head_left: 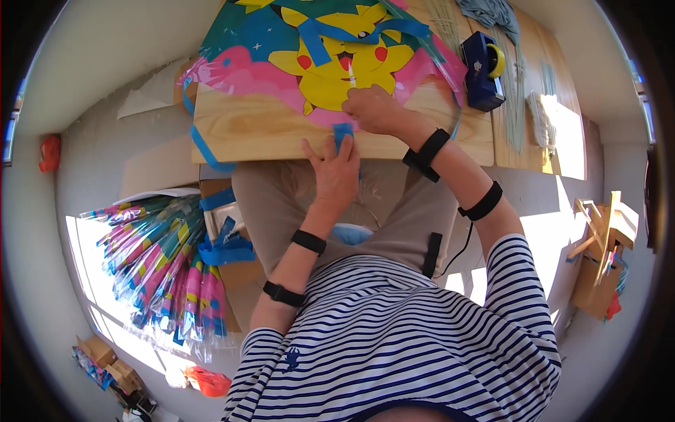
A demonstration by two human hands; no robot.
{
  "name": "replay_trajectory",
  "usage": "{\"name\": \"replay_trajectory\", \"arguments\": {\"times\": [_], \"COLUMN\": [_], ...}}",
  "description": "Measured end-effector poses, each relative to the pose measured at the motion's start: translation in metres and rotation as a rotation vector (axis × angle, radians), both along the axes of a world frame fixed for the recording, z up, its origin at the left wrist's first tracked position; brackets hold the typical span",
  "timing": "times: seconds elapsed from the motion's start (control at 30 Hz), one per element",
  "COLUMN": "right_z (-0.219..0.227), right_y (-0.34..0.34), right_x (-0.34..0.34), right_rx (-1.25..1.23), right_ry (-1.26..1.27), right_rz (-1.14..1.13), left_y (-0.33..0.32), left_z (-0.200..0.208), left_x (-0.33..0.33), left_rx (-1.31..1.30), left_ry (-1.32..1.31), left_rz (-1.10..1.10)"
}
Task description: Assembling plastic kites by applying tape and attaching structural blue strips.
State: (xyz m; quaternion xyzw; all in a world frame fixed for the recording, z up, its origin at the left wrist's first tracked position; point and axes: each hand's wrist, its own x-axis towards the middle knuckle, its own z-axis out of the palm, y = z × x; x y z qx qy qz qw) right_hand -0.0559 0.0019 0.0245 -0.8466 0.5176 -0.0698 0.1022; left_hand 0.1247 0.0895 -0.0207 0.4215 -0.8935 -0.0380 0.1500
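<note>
A colourful kite [330, 53] with a yellow cartoon figure, pink and teal patches and blue ribbons lies on a wooden table [246, 130]. My left hand [336, 169] rests at the table's near edge, fingers pressing a small blue tape piece [342, 131] at the kite's lower tip. Just beyond it, my right hand [376, 109] is closed around a thin white stick [351, 74] that points up over the yellow figure. Black bands wrap both wrists and forearms.
A dark blue tape dispenser [484, 70] stands on the table's right side beside thin green sticks [513, 98]. A bundle of folded kites in clear wrap [165, 267] lies on the floor at my left. A cardboard box with wooden pieces [601, 260] sits at the right.
</note>
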Motion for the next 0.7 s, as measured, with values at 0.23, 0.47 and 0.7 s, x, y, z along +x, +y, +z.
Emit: {"name": "replay_trajectory", "arguments": {"times": [0.23,0.47,0.7], "right_z": [-0.012,-0.020,-0.019], "right_y": [-0.010,-0.011,-0.013], "right_x": [0.011,0.012,0.014], "right_rx": [-0.019,-0.052,-0.047], "right_ry": [0.170,0.199,0.234], "right_rz": [0.094,0.111,0.111], "left_y": [0.001,0.002,0.001], "left_z": [0.004,0.003,0.003], "left_x": [0.002,0.001,0.000], "left_rx": [0.035,0.042,0.037], "left_ry": [0.031,0.051,0.121], "left_rz": [-0.003,-0.001,0.006]}}
